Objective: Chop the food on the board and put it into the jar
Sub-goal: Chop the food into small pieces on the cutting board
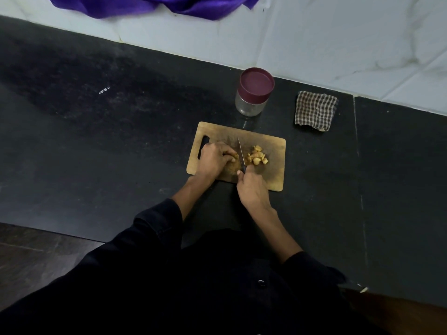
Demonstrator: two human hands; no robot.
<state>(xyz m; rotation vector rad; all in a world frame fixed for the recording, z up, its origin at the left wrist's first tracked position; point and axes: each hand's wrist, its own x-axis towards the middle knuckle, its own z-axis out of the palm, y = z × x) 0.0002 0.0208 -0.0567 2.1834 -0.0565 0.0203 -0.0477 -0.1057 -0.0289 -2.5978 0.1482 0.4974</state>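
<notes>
A wooden cutting board (273, 151) lies on the black counter. My left hand (214, 159) sits on the board with curled fingers holding down an uncut piece of yellow-brown food (235, 156), mostly hidden under the fingers. My right hand (252, 189) grips the dark handle of a knife (241, 153), whose blade stands on the board just right of that piece. A small pile of chopped pieces (257, 156) lies right of the blade. Behind the board stands a clear jar (250, 106) with a maroon lid (256, 82) on it.
A folded checked cloth (315, 113) lies to the right of the jar. A white tiled wall (314, 39) runs along the back of the counter, with purple fabric (150, 6) hanging at the top. My dark sleeves and torso fill the lower frame.
</notes>
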